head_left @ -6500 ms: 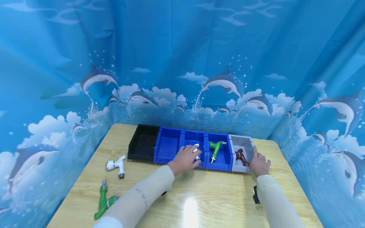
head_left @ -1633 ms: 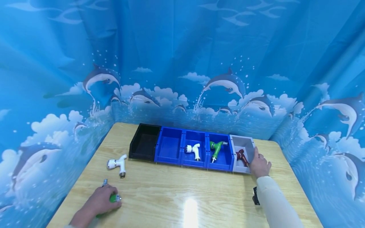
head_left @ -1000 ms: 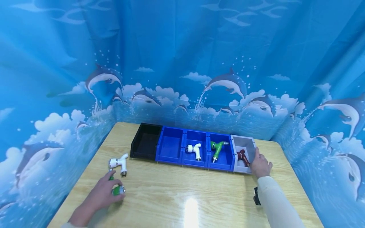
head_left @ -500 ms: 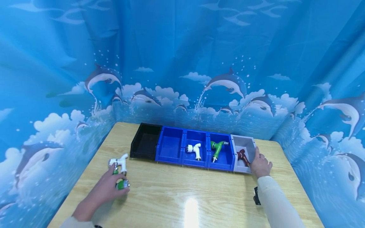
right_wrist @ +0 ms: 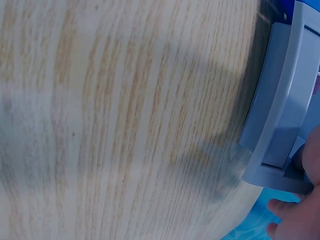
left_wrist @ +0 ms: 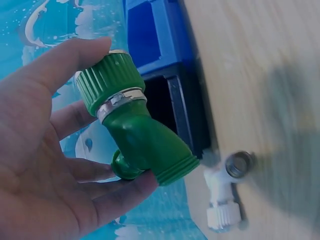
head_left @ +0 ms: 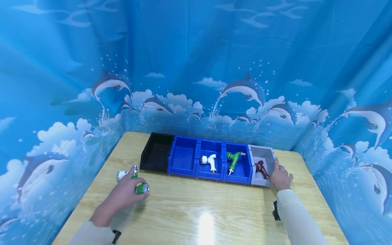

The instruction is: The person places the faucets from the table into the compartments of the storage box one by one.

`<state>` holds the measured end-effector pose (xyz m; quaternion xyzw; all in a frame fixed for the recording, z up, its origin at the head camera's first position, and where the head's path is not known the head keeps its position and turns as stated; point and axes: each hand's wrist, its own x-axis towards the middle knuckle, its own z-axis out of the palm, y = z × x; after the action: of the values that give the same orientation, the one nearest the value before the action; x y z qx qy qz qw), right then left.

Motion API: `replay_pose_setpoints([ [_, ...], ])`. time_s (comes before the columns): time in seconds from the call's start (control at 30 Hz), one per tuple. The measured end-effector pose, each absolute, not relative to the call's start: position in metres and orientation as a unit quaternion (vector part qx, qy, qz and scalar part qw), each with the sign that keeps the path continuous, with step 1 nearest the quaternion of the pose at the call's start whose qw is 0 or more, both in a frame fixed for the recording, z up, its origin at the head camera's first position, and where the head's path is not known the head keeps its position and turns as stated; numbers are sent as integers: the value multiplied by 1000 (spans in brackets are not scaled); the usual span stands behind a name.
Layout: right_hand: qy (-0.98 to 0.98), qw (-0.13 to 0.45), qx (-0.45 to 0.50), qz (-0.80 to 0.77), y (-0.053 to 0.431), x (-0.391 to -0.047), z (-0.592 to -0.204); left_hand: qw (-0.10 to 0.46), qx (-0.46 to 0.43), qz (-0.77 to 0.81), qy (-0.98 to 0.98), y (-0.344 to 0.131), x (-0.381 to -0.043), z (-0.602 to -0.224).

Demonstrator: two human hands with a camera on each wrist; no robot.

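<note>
Tabletop [head_left: 214, 204]: five bins [head_left: 209, 157], five nozzles [head_left: 209, 162].

Five open plastic bins stand in a row at the back of the wooden surface [head_left: 214, 211]: from left, a black bin [head_left: 155, 153], an empty blue bin [head_left: 183, 154], a blue bin [head_left: 209, 151] holding a white plastic tap [head_left: 208, 161], a blue bin [head_left: 237, 170] holding a green plastic tap [head_left: 233, 160], and a grey bin [head_left: 262, 154] holding a dark red tap [head_left: 260, 168]. The right hand [head_left: 280, 178] rests against the grey bin's right side. In front of the black bin and to its left, the left hand [head_left: 122, 195] holds a green plastic tap fitting [left_wrist: 132, 127] above the surface, with a white tap fitting [left_wrist: 222, 197] lying just behind it.
</note>
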<state>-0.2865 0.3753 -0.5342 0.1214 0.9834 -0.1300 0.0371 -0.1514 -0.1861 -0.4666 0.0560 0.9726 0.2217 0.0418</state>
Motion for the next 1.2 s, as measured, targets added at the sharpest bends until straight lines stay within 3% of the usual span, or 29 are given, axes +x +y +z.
replay_pose_setpoints([
  [0.97, 995, -6, 64, -70, 382, -294, -528, 53, 63, 226, 971, -120, -197, -444],
  [1.2, 990, 22, 89, -109, 388, -295, -529, 57, 76, 230, 968, -111, -205, -445],
])
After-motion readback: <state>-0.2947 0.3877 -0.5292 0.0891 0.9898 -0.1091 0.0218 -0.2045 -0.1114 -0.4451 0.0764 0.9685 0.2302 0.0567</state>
